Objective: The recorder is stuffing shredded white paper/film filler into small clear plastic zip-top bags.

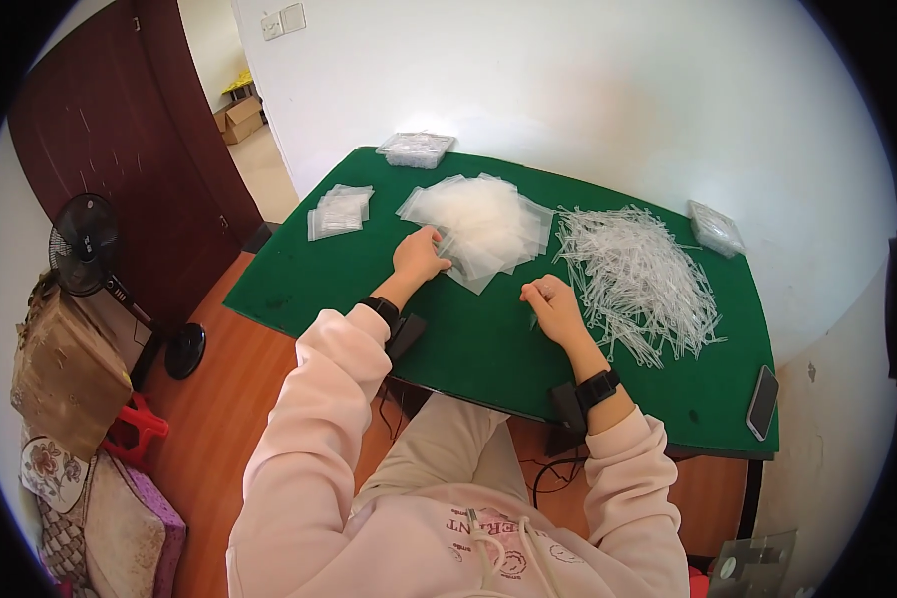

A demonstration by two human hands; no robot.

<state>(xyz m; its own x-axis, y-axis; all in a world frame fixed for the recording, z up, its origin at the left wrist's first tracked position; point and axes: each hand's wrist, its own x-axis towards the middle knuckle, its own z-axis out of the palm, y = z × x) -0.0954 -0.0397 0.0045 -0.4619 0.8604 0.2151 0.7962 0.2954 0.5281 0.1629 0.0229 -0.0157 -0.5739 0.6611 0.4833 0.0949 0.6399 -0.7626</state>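
At the near left edge of a heap of clear plastic zip bags (483,221), my left hand (419,259) has its fingers closed on a bag's edge. My right hand (556,307) is held closed over the green cloth, between the bags and a big loose pile of thin clear plastic sticks (633,274). Something small and see-through seems to poke out under its fingers, too faint to name. Left of the heap lies a small stack of bags (341,211) that look filled with the clear sticks.
The green-covered table (488,349) stands against a white wall. A clear plastic box (418,149) sits at its back edge, and a clear pack (716,229) at the right edge. A phone (762,403) lies at the near right corner. A black fan (85,244) stands on the floor at left.
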